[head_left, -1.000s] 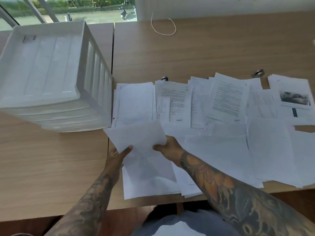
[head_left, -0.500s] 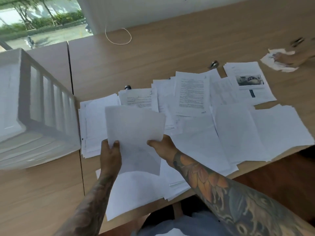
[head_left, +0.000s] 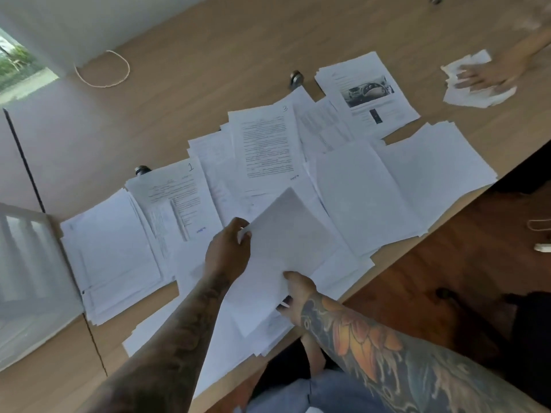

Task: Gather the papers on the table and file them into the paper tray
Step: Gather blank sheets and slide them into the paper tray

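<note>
Head view, tilted, and I take the wooden table (head_left: 185,93) as my landmark. I see my left hand (head_left: 228,248) and right hand (head_left: 296,296) both clamped on one blank sheet (head_left: 286,248), lifted above the table's near edge. The left hand pinches its left edge with curled fingers. The right hand's thumb lies on top at the bottom edge, and its fingers are hidden underneath.

Spread across the table's near half lie the scattered papers (head_left: 357,189), overlapping one another. Among them are a printed page marked 3 (head_left: 268,144) toward the middle, a page marked 1 (head_left: 176,198) to its left, and a page with a photo (head_left: 366,90) farther back on the right. At the table's left end stands the white paper tray (head_left: 26,278), blurred and cut off by the frame, just beside the leftmost stack (head_left: 110,254).

Near the table's far left corner lies a loop of cord (head_left: 103,70). At its far right another person's hand (head_left: 486,74) rests on a crumpled tissue (head_left: 474,84).
</note>
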